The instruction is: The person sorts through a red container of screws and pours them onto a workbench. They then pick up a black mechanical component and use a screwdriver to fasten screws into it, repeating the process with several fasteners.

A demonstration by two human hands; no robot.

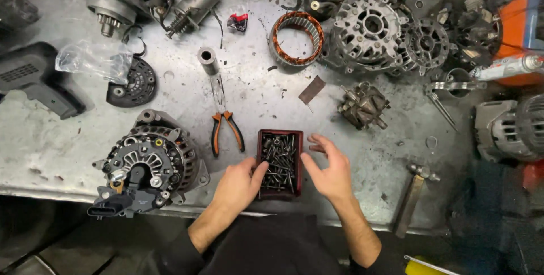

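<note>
Bolt tray [280,134], a small dark-red rectangular box full of loose bolts and screws [279,161], sits near the front edge of the workbench [51,133], about at its middle. Its long axis runs from the front edge toward the back; the bolts inside mostly lie along that same line, some crossed.

Starting at the left end of the bench: a dark grey plastic cover [31,79] lies by the left edge, with a crumpled clear bag [93,60] and a round black cap [133,82] beside it. An alternator [148,161] rests at the front edge, left of the tray, its black plug hanging over the rim. Orange-handled pliers [225,128] lie just left of the tray, jaws pointing to the back.

The left hand [238,183] rests against the tray's left wall, fingers loosely curled, thumb over the rim and touching the bolts. The right hand [328,167] hovers at the tray's right wall with fingers spread, holding nothing.

Right of the tray the bench top is bare up to a hammer [412,195] at the front edge. A rotor [364,106] lies farther back, and a copper-wound stator ring [296,38] behind the tray. Housings crowd the back right corner.
</note>
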